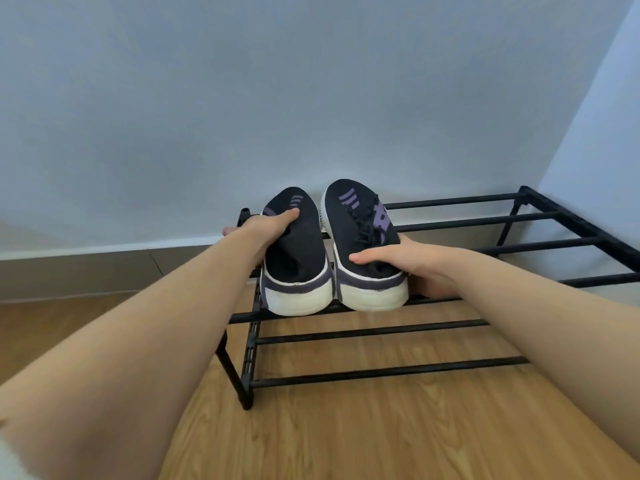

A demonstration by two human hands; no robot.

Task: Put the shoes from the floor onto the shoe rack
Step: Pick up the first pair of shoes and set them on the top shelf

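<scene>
A pale wall (311,81) fills the 12 o'clock half of the view, and a wooden floor (346,438) lies at 6 o'clock. A black shoe rack (450,220) with thin bars stands against the wall, from the centre toward 3 o'clock. Two dark shoes with white soles sit side by side on its top bars, heels toward the person. The left shoe (294,258) is gripped by the left hand (263,226), thumb on top. The right shoe (363,244) is gripped by the right hand (415,268), thumb across its collar.
</scene>
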